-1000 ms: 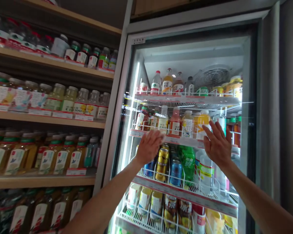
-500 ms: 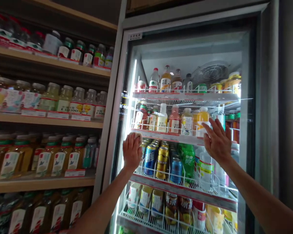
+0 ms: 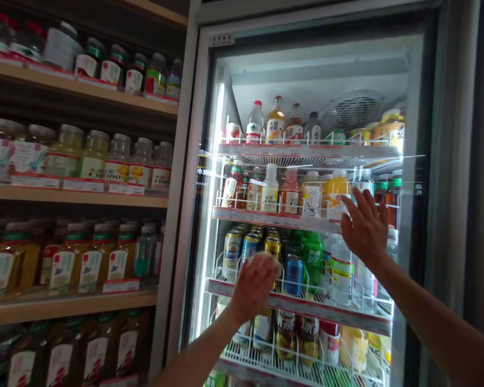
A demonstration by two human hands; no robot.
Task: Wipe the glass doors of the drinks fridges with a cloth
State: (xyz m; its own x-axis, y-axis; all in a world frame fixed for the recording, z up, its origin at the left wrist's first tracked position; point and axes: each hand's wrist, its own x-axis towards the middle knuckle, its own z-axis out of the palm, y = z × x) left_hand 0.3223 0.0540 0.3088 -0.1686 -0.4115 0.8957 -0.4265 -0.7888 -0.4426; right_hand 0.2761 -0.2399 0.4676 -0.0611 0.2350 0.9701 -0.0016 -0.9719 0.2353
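Note:
Ahead stands a lit drinks fridge with a glass door [image 3: 306,70], its pane showing faint reflections of lettering. My left hand [image 3: 254,287] presses a pale cloth [image 3: 275,262] against the pane, in front of the cans on the third shelf; the hand is slightly blurred and hides most of the cloth. Higher and to the right, my right hand [image 3: 365,228] holds nothing, its fingers spread at the glass. Behind it show an orange juice bottle [image 3: 339,188] and a clear bottle with a yellow-green label [image 3: 341,274].
Wooden shelves [image 3: 76,196] with rows of bottled drinks fill the left side. A grey door frame [image 3: 181,177] separates them from the fridge. Inside the fridge are white wire racks [image 3: 310,150] with bottles, and cans such as a blue can [image 3: 293,274].
My left hand has moved right and down across the glass with the cloth, from the door's left side to before the cans. My right hand stays near the same spot. The view has shifted slightly.

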